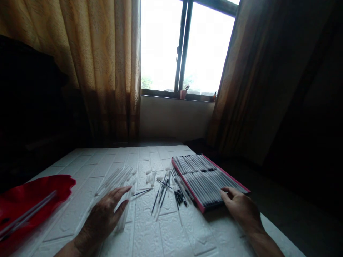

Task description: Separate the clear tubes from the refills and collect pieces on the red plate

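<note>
Both hands lie nearest: at the near edge of the red-sided box (201, 208), the right hand (242, 210) has thumb and forefinger drawn close together; whether they pinch a tube, I cannot tell. Left of the box, the left hand (100, 210) is open over the desk (184, 237), fingers (122, 191) loosely spread beside loose clear tubes (115, 178). Farther left of the box sits a red dish (60, 182), probably keeping its long clear sticks (32, 210) together. Just beside the box's left wall lie thin dark rods (162, 196) and short black pieces (179, 197), perhaps for easy reach. Inside it, filled tubes (199, 184) lie parallel in two rows, seemingly for order. Beyond the box, a pink cup (183, 94) stands at the window (163, 46).
</note>
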The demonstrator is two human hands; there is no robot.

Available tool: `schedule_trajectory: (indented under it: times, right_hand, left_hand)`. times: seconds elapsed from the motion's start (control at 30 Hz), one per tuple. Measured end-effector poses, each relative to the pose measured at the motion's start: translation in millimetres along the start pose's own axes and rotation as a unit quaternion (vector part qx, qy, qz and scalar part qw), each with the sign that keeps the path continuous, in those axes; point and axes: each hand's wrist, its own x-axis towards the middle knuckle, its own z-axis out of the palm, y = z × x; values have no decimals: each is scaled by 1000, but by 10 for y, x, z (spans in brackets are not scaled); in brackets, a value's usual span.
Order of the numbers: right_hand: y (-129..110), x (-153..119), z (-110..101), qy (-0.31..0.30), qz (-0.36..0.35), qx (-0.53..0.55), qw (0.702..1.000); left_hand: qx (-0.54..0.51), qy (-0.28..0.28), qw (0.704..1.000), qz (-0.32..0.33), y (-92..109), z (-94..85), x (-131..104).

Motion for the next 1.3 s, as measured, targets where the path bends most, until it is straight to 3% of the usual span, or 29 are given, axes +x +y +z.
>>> schedule_trajectory:
  times: [0.2,0.33,0.47,0.53,0.6,0.73,1.07,1.3]
  right_hand:
    - [18,11,24,-35,-31,-15,999]
    - [10,-39,7,-2,-80,-73,994]
    - [-300,-167,-41,31,-168,-136,976]
    - [-518,-227,-23,-7,-234,-119,965]
    - [-710,-266,25,-50,-256,-120,958]
    - [-918,-285,114,-76,-250,-159,952]
    - [-969,-335,113,-77,-228,-205,949]
    - [-1138,-299,50,-137,-215,-223,941]
  left_hand:
    - [5,-4,1000,6,-15,6,-14]
    - [9,1,1000,7,-1,8,-9]
    - [3,-4,1000,5,22,22,-9]
    - [1,-7,1000,3,22,35,-18]
    - [1,-12,1000,-2,10,53,-34]
    - [12,-26,1000,-12,-41,106,-77]
    - [-11,-34,998,-51,-57,175,-110]
    - [-24,-30,998,-53,-6,154,-88]
